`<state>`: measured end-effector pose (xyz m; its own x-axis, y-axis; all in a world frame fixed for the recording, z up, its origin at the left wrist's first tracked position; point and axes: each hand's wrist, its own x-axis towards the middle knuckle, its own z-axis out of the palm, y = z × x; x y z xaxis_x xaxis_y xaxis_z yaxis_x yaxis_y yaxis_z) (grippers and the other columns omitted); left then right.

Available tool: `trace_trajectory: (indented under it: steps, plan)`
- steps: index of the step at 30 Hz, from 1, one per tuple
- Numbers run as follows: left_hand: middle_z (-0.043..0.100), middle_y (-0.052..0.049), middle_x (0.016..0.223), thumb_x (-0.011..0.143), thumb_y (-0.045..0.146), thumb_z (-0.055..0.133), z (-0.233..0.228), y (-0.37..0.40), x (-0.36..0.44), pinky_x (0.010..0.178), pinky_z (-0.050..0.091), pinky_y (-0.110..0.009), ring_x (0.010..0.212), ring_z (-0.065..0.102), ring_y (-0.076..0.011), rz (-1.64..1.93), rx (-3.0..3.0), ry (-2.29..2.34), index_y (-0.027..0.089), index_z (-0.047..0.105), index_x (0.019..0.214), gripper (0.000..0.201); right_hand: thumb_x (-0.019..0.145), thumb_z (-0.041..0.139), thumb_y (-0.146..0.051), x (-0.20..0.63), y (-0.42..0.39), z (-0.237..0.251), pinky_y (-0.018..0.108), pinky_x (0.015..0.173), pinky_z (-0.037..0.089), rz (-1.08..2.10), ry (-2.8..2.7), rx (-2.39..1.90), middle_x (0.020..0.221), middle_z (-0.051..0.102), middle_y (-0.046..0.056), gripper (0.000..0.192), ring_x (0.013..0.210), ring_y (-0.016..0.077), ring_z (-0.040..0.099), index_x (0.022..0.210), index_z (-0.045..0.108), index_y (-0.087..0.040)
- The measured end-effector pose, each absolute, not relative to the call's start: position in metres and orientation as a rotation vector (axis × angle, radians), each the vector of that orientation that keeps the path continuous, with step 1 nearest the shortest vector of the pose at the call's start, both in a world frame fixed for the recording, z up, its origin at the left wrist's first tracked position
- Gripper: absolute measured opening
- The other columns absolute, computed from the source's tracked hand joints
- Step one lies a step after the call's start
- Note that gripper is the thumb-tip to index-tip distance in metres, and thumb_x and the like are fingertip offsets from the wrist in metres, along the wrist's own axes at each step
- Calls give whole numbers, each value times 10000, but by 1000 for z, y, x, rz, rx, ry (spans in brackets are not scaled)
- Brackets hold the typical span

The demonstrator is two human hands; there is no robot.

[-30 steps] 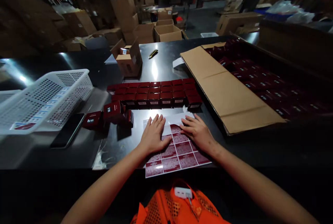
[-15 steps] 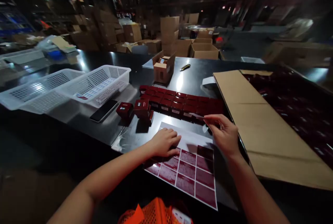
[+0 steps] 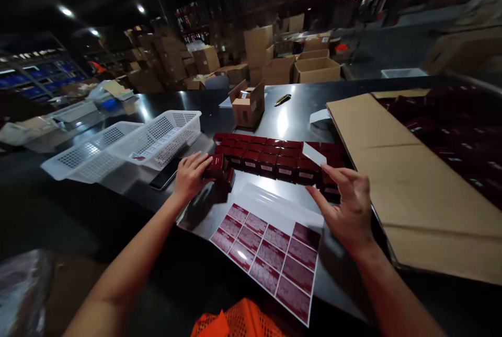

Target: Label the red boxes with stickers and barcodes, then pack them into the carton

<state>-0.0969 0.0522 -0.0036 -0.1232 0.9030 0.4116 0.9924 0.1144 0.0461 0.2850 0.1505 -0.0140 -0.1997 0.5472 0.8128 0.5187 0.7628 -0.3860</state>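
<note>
The left hand point(image 3: 192, 174) has gone from the label sheet point(image 3: 270, 258) to the loose dark red boxes point(image 3: 216, 165) at the left; the right hand point(image 3: 347, 204) has parted its thumb from its forefinger, where the two were pinching a moment ago.

A small pale label point(image 3: 314, 154) hangs at the tip of the right forefinger, the thumb standing clear of it, so the hand is unclenched. The left fingers curl over and touch one loose box; whether they are closed on it I cannot tell, since the hand hides much of it.

Between the hands, on the near side, the sheet lies on the metal table point(image 3: 301, 120), its dark red printed labels in a grid, the bare white backing at the far end.

Beyond it, dark red boxes stand side by side in packed rows point(image 3: 270, 162). Left of the left hand are a dark phone point(image 3: 163, 176) and two white baskets point(image 3: 189, 124). Farther off stand a small open carton point(image 3: 247, 112) and a cutter point(image 3: 283, 100). At the right, a large cardboard flap point(image 3: 419, 196) slants beside more dark red boxes.
</note>
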Motion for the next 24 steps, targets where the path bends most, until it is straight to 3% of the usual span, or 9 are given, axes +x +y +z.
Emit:
trace_trajectory:
  steps: [7,13,17,21,24]
  plan:
    - [697,-106,1249,747,401,729,0,42,-58,1066,484,-455,1190,637,-265,-1322,-1933,-2083,201,653,1181,483,843,746,-311,281,145,-22,513,983,516,289,-1848,-693,1261,546,117,797,1137,288,582,1503,301,-348]
    - [709,-97,1236,680,350,804,3,75,20,1042,513,-461,1152,661,-283,-1762,-2491,-2039,224,665,1194,547,739,825,-467,277,133,-28,545,1041,480,728,-1867,-456,1372,541,151,1212,1260,301,555,1552,-62,-321]
    - [714,-99,1229,640,282,852,-11,110,51,1049,501,-458,1178,648,-295,-1941,-2761,-1693,243,696,1156,541,736,827,-459,281,136,-24,524,1022,495,713,-1826,-417,1361,562,147,1223,1244,296,570,1548,-76,-315]
    - [725,-96,1187,650,303,854,-35,132,64,901,575,-389,1057,698,-268,-2258,-2941,-1661,246,691,1164,543,785,790,-315,283,141,-22,475,937,554,793,-1757,-550,1221,645,120,1083,1123,269,640,1549,23,-289]
    - [725,-75,1100,626,325,868,-49,136,64,813,581,-344,969,697,-238,-2364,-2863,-1633,246,705,1116,522,753,780,-194,279,144,-28,441,872,597,886,-1685,-620,1126,659,71,1112,1040,239,665,1543,7,-319]
